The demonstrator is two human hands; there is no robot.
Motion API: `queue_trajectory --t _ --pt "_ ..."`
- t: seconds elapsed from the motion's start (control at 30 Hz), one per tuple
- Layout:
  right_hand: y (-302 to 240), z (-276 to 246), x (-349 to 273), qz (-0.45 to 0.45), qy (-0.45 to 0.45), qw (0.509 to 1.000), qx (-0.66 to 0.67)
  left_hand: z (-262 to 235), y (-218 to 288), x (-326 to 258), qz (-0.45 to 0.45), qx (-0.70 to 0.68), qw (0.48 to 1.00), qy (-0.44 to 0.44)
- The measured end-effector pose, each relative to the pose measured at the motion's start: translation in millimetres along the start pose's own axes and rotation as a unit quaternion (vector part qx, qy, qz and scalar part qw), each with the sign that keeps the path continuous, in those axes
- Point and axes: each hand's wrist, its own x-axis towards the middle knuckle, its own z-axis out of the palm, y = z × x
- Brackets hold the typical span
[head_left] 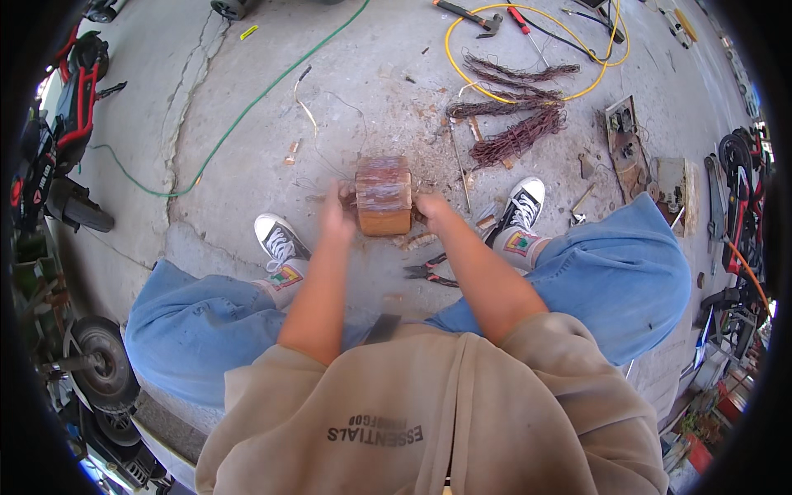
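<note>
Between my feet is a blocky transformer core (384, 195), with a worn reddish-grey top and an orange-brown near face. Dark copper-coloured winding sticks out at both of its sides. My left hand (337, 214) closes on the left side, slightly blurred by motion. On the opposite side my right hand (431, 209) grips the winding end, its fingertips partly hidden. Thin loose wires (334, 169) trail over the concrete beyond my left hand. A pair of pliers (431, 271) with dark handles lies near my right forearm.
Bundles of stripped copper wire (520, 136) lie ahead to the right, beside a yellow hose (450, 54), a hammer (474, 16) and a red-handled screwdriver (520, 21). A green hose (247, 107) crosses the floor on the left. Metal parts (629, 148) lie far right; scooters (78, 115) stand left.
</note>
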Motion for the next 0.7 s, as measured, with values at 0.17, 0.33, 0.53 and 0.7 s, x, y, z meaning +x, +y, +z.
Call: queue_trajectory --t 0.17,0.33,0.53,0.7 --pt "-23.2 -46.6 37.1 -0.100 0.105 0.989 -0.017 14.5 53.6 -15.5 0.146 -0.020 0.980 0.135" --pt "-117.4 5.2 -67.4 -0.275 -0.047 0.960 -0.025 78.2 105.0 -63.8 0.383 0.225 0.890 0.099" --pt "-137.4 49.3 -125.3 -0.445 -0.222 0.796 -0.345 121.4 145.8 -137.5 0.517 0.189 0.835 0.013" --pt "-144.2 37.9 -135.5 -0.411 -0.224 0.813 -0.346 144.1 200.9 -221.6 0.539 0.067 0.838 -0.052"
